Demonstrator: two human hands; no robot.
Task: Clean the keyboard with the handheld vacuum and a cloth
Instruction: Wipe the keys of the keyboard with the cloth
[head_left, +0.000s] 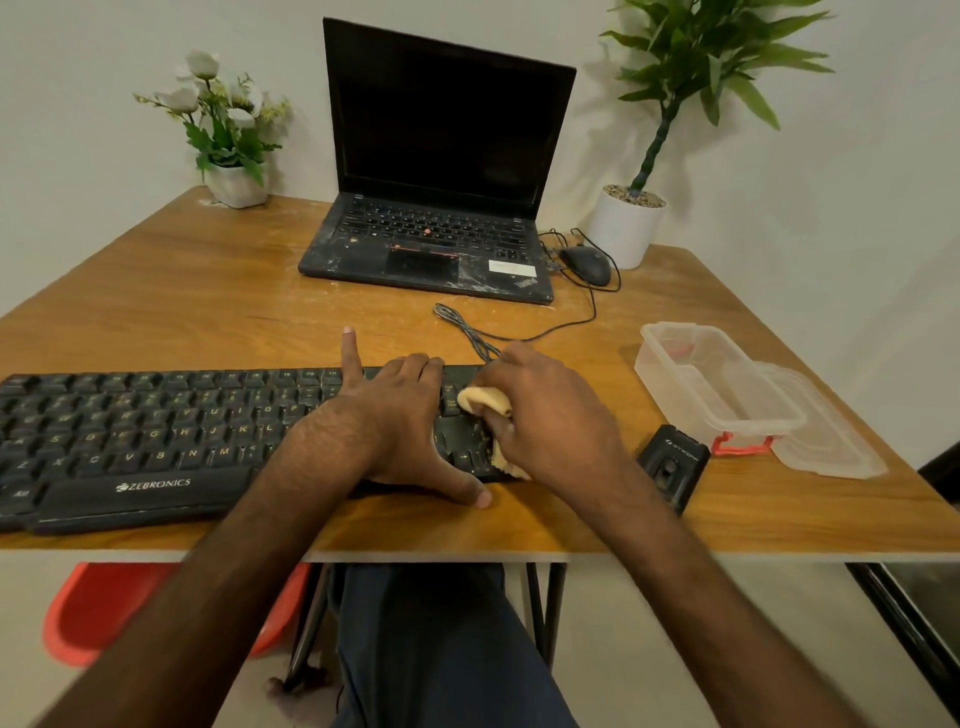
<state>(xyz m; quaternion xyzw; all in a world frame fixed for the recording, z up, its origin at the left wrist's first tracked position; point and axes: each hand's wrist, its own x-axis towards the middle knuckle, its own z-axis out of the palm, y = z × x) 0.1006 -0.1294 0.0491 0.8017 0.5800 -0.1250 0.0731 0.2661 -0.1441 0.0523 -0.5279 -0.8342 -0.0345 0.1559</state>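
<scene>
A black Zebronics keyboard (156, 431) lies along the front edge of the wooden table (208, 291). My left hand (400, 421) lies on its right part: the forefinger points straight out past the far edge, the thumb reaches over the near edge, and the other fingers curl over the keys. My right hand (550, 410) grips a crumpled tan cloth (485, 401) and presses it on the keys at the keyboard's right end. A small black handheld vacuum (672, 465) lies on the table just right of my right wrist.
A dusty open black laptop (431, 234) stands at the back middle, with a wired mouse (587, 264) to its right. A clear plastic box (717, 384) sits at the right, its lid beside it. Potted plants occupy both back corners. Cables trail behind the keyboard.
</scene>
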